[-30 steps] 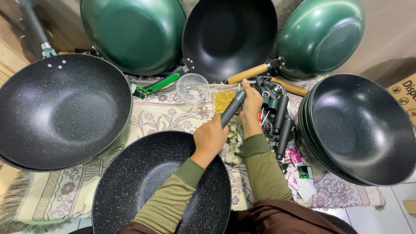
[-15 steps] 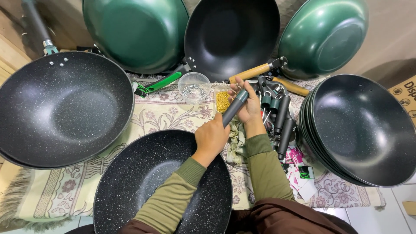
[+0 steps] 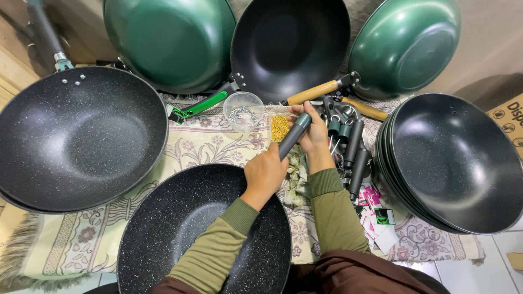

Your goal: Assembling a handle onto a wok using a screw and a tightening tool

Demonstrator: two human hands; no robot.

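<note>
A dark grey, tapered pan handle point(image 3: 294, 136) is held slanted; left hand point(image 3: 265, 173) grip closed round its near end, right hand point(image 3: 311, 130) grip closed at its far tip

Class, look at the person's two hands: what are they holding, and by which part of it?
Both hands hold one dark grey pan handle: the left hand grips its lower end at the rim of the speckled black wok, and the right hand holds its upper end.

I see a large speckled black wok point(image 3: 76, 136) at the left, two green woks point(image 3: 169, 41) point(image 3: 406, 46) leaning at the back with a plain black one point(image 3: 289, 46) between them. A stack of black woks point(image 3: 457, 163) sits at right. A clear plastic cup point(image 3: 243, 110) stands on the floral cloth point(image 3: 201, 144), loose grey handles point(image 3: 357, 155) nearby.
</note>
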